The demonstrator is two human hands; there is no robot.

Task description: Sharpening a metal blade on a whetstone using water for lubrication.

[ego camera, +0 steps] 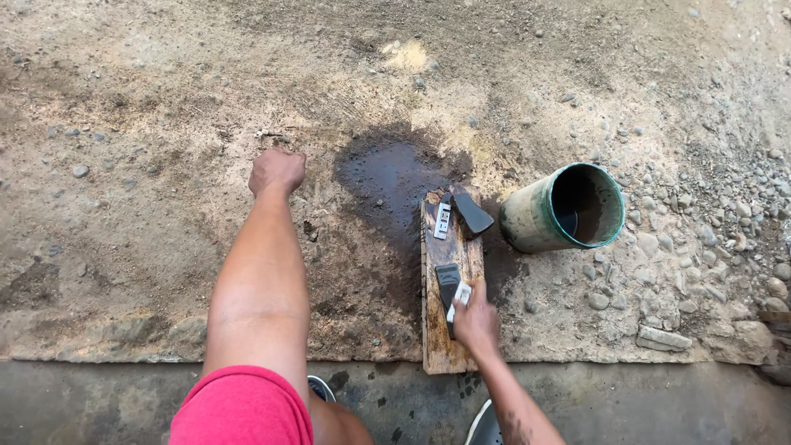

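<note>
A person's right hand (475, 320) pinches a small white block (459, 297) against a dark blade (448, 282) lying on a wet wooden board (441, 330); the left hand (277, 171), fisted on nothing, braces on the dirt well away. Just beyond the grip, slick wood could let the blade skid toward the fingers

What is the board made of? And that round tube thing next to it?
The board looks like rough, wet, stained wood, with visible grain. The tube looks like greenish plastic pipe, thin-walled and caked with mud, though the dirt leaves that unsure.
</note>
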